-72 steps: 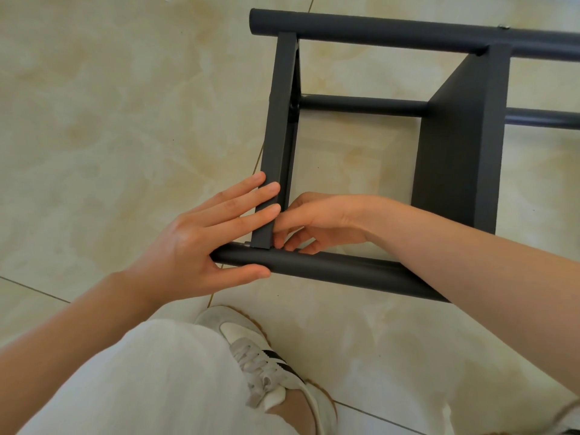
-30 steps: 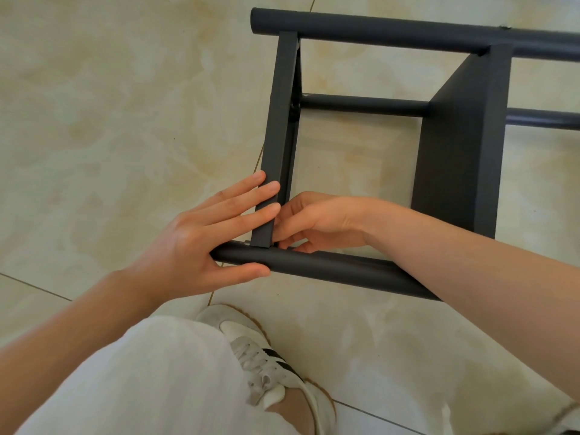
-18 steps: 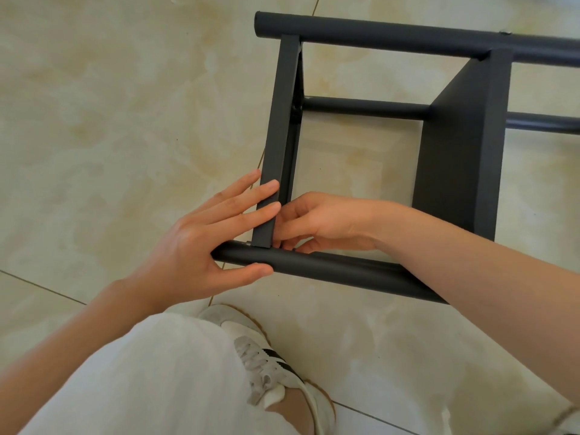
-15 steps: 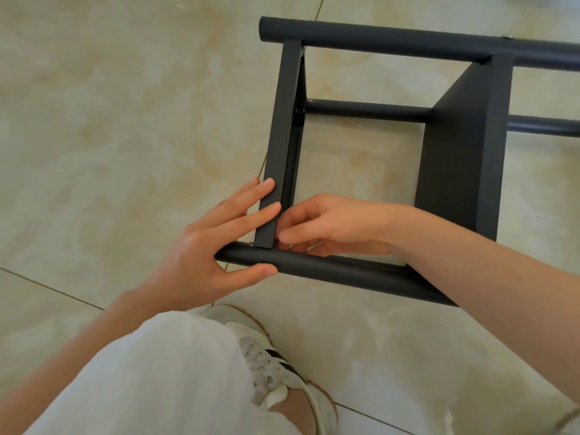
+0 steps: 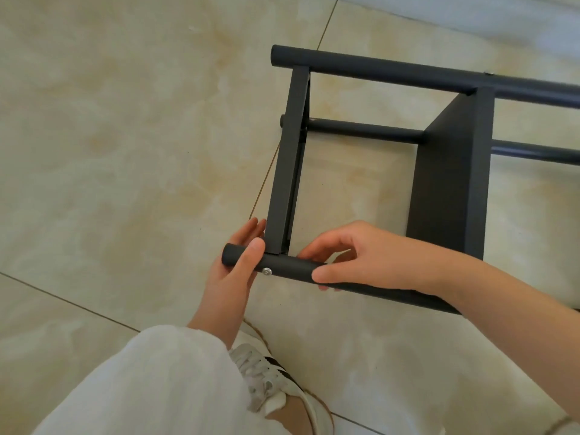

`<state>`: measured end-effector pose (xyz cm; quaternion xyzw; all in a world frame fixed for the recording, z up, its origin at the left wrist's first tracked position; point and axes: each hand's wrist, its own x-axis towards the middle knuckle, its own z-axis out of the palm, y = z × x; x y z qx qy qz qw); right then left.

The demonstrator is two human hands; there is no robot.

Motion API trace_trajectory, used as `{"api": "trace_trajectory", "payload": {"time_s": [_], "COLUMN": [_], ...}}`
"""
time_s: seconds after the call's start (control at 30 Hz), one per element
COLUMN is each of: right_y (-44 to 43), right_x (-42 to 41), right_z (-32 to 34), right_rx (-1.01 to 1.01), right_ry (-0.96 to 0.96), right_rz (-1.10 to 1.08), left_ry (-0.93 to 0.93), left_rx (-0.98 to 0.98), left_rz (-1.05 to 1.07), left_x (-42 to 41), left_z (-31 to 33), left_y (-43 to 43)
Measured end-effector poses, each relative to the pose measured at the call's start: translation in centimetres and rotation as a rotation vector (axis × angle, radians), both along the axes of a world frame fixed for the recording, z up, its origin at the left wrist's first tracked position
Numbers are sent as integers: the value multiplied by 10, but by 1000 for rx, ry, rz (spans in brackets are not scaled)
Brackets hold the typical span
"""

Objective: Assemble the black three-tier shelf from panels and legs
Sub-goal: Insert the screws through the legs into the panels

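The shelf's legs and panels look like smooth, matt black painted metal, the screw is bright shiny metal, the floor tiles are glossy marbled beige, and the trousers are soft white cloth.

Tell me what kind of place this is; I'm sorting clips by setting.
Probably an indoor room, likely in a home: glossy beige floor tiles with thin grout lines, and a half-built black shelf lying on its side on them.

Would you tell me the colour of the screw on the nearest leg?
The screw is silver; head view.
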<state>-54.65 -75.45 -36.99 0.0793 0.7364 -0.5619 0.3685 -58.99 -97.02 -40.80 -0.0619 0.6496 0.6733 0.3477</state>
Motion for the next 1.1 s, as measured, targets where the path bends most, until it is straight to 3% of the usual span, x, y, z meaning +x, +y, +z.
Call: {"api": "trace_trajectory", "payload": {"time_s": [0.13,0.27,0.7,1.1], "right_y": [-4,-2,-4,9], "right_x": [5,6,1,-8], "right_z": [4,9,37,103], "right_rx": [60,84,281,370], "right_ry": [38,74,156,420], "right_rz": [-7,-32,26,-1], "left_ry": [-85,-16,30,258], "left_rx": [47,25,-104,-300], "left_rz": [-83,-206,-243,-291], "left_x": [0,6,-3,-42], "left_z": [2,2,25,113], "left_y": [3,4,11,31]}}
